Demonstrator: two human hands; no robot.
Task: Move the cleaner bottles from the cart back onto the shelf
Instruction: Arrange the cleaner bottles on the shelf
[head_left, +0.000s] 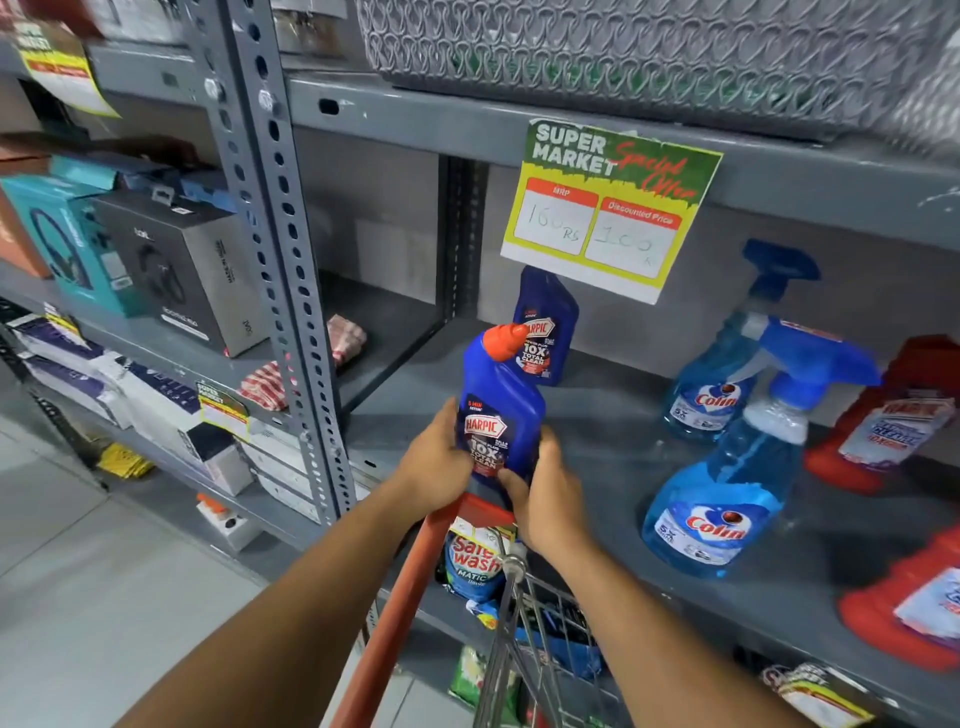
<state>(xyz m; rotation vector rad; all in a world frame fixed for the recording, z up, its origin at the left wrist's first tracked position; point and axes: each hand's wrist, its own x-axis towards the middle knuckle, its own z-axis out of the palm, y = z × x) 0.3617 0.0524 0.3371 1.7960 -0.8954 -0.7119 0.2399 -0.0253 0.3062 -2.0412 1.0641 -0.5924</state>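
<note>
A blue Harpic bottle (500, 410) with an orange cap is upright at the front edge of the grey shelf (597, 447). My left hand (434, 462) grips its left side and my right hand (545, 499) holds its lower right side. A second blue Harpic bottle (545, 332) stands farther back on the shelf. Two blue Colin spray bottles (727, 483) stand to the right. The cart (519, 649) with its orange handle (400, 597) is below my hands, and its inside is mostly hidden.
Red cleaner bottles (888, 415) sit at the shelf's far right. A price sign (608, 208) hangs from the upper shelf, under a grey basket (623, 47). A perforated steel post (280, 249) stands to the left, with boxed headphones (176, 265) beyond. Detergent packs (472, 561) fill the lower shelf.
</note>
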